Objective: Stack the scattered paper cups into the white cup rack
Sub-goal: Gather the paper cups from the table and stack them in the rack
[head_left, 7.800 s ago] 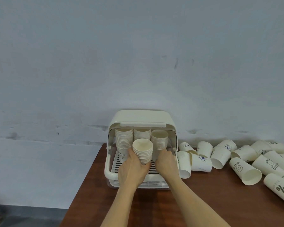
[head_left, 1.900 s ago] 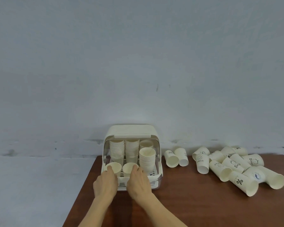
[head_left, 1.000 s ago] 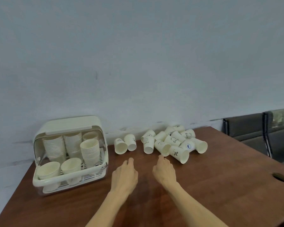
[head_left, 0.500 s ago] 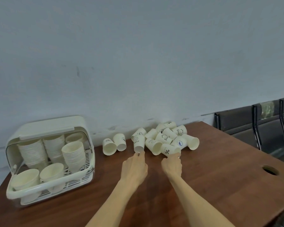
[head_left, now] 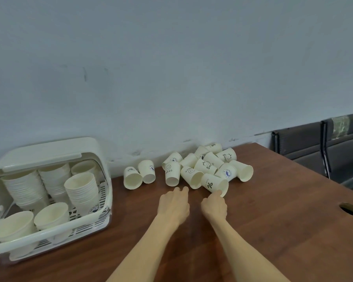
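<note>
The white cup rack (head_left: pixel 53 231) stands at the table's left with its lid raised, holding several stacks of cream paper cups. A pile of scattered paper cups (head_left: pixel 204 165) lies against the wall, right of the rack. My left hand (head_left: pixel 174 204) reaches palm down, fingers extended, just short of the "HELLO" cup (head_left: pixel 172 173). My right hand (head_left: pixel 214 205) has its fingertips at the rim of the "%" cup (head_left: pixel 214 183), which lies on its side; the fingers are mostly hidden behind the hand.
Two more cups (head_left: pixel 140 177) lie between the rack and the pile. The brown wooden table (head_left: pixel 273 231) has a round cable hole (head_left: pixel 351 209) at the right. Dark chairs (head_left: pixel 318 147) stand beyond the table's right edge.
Both hands left the rack and moved right across the table to the cup pile. My right fingertips now meet the "%" cup; the view has swung right.
</note>
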Demonstrator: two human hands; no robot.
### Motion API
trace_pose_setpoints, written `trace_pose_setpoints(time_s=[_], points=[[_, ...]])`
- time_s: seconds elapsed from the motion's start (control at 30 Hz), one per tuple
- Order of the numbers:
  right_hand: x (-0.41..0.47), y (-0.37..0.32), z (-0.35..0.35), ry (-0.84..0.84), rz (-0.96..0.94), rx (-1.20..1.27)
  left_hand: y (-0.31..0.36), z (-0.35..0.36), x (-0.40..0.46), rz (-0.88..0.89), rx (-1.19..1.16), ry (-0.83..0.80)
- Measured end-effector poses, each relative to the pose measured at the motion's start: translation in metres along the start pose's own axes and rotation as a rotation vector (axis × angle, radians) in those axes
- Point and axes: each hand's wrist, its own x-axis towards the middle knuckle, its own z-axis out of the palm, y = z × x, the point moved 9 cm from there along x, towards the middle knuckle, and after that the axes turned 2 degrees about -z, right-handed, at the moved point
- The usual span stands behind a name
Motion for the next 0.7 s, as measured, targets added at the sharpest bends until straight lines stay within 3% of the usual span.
trace_pose_setpoints(time_s=[0.7], points=[[0.003,-0.007,0.011,0.251,-0.195,-0.247,0.005,0.055,0.068,0.015,0.141,-0.084]])
